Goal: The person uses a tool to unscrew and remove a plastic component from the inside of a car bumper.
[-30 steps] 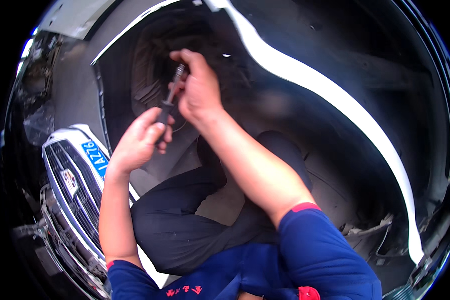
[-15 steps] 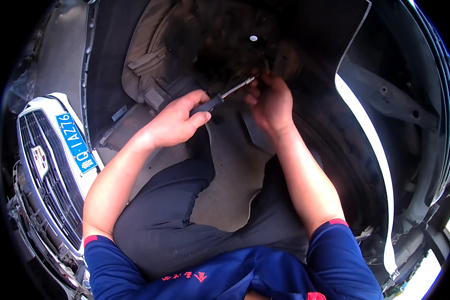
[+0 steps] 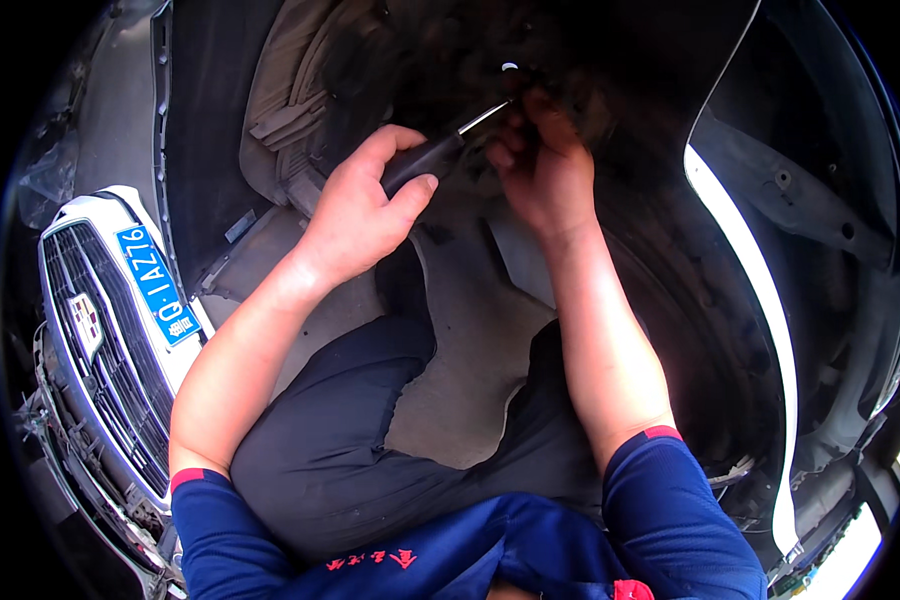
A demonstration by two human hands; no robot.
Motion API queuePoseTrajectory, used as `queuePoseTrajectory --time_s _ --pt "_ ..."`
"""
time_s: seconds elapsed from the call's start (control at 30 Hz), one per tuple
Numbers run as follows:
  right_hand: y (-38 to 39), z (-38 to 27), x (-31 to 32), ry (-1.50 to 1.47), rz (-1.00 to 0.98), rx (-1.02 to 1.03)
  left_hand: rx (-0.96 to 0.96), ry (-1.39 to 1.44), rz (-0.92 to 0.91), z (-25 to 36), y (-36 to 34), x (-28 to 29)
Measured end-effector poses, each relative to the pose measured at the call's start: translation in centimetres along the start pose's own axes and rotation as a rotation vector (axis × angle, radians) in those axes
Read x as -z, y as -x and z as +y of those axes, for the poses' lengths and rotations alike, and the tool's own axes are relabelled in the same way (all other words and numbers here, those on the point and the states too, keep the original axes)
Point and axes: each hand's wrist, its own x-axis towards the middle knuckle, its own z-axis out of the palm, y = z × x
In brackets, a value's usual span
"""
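Observation:
My left hand [image 3: 365, 210] is closed around the dark handle of a screwdriver-like tool [image 3: 425, 158], whose bright metal shaft points up and right into a dark recess [image 3: 430, 55] of a car, apparently a wheel well. My right hand [image 3: 545, 180] is at the shaft's far end, fingers curled in shadow; I cannot make out what they grip. A small pale round spot [image 3: 510, 66] shows just above the tool's tip.
A white bumper with a chrome-edged grille [image 3: 110, 380] and blue plate lies at my left. Dark liner panels [image 3: 210, 130] surround the recess. A white curved body edge [image 3: 740, 250] runs down the right side. My bent legs [image 3: 320, 430] are below my arms.
The view has swung from the fender edge toward the recess. Over the last half second both hands have moved up and farther into it with the tool, its tip now deeper in shadow.

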Motion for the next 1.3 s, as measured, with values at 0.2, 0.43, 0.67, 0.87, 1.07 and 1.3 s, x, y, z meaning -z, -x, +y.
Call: queuePoseTrajectory --time_s 0.2,0.43,0.67,0.87,1.07,1.3 --pt "0.0 0.0 0.4 0.006 -0.038 0.044 -0.038 -0.064 0.043 1.1 -0.6 -0.4" --pt "0.0 0.1 0.2 -0.014 -0.031 0.037 -0.067 -0.07 0.057 1.0 -0.3 -0.4" --pt "0.2 -0.2 0.0 -0.032 -0.057 0.042 -0.048 -0.062 0.044 1.8 -0.3 -0.3" --pt "0.2 -0.1 -0.3 -0.07 -0.041 0.038 -0.131 -0.114 0.087 1.9 -0.5 -0.1" --pt "0.2 0.1 -0.2 -0.06 -0.051 0.037 -0.181 -0.17 0.107 1.6 -0.4 -0.1" --pt "0.3 0.6 -0.4 -0.12 -0.034 0.002 -0.465 -0.376 0.176 2.6 -1.1 0.5"
